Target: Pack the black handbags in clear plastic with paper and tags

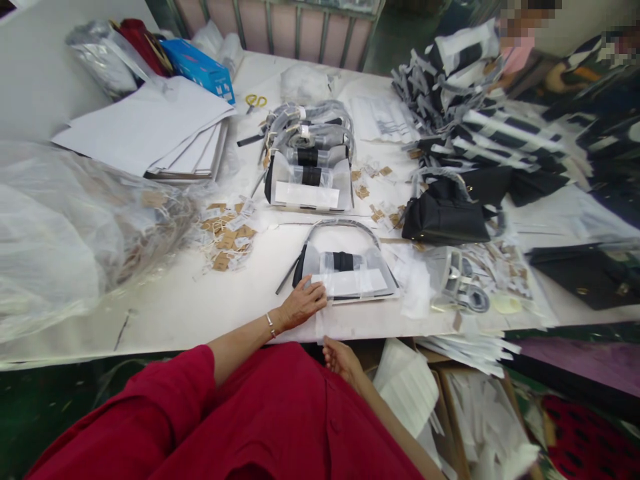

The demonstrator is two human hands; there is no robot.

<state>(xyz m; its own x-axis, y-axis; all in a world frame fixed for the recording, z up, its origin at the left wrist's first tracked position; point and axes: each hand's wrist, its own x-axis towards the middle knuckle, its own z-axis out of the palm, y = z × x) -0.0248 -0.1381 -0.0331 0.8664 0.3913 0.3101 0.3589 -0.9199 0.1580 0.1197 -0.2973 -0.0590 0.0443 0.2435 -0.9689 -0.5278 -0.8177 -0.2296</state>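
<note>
At the near edge of the table (190,310), the left hand (303,303) is pressing flat, fingers spread, on the wrapped bag (353,277), gripping nothing. Below the edge, the right hand (341,358) is hanging loosely curled; whether it is holding anything cannot be told. Wrapping appears to be under way; lifting the bag is likely calling for both hands.
</note>
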